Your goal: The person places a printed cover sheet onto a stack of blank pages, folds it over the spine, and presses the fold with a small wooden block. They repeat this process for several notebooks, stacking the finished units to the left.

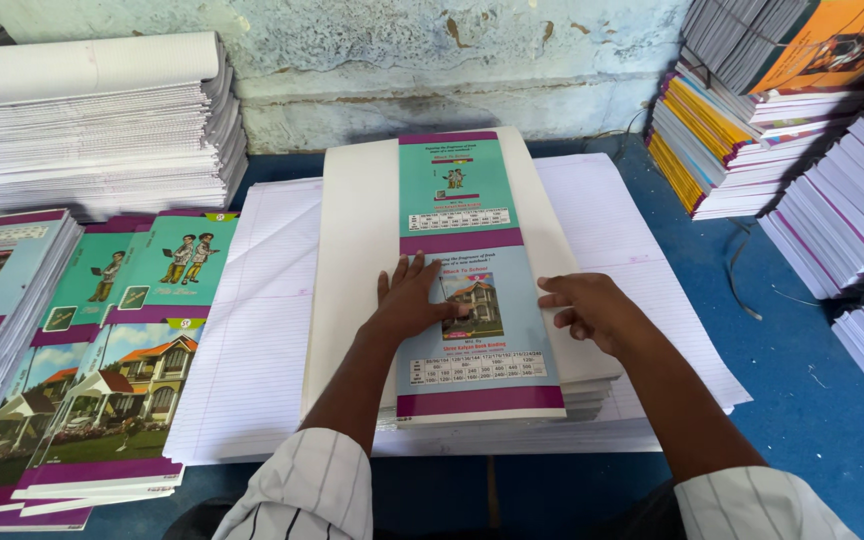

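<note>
Left hand (414, 298) lies flat, fingers spread, palm down on the cover strip (470, 290), gripping nothing. The strip, a long printed sheet in teal, pale blue and purple bands, sits lengthwise on top of the white pile (352, 250), its near end over the pile's front edge. Right hand (592, 308) is at the strip's right edge, fingers loosely curled and touching the pile just beside the strip; whether it pinches anything cannot be told. The pile rests on wide ruled sheets (252, 340) that spread out on both sides of it over the blue table (802, 400). Left of the pile, just beyond the ruled sheets, lie fanned printed covers (122, 380) showing houses and cartoon figures. Behind those covers, well left of the pile, stands a tall white paper stack (102, 120). Right of the pile, well apart, lean stacks of notebooks (752, 130) with coloured spines, against the wall (402, 60)
</note>
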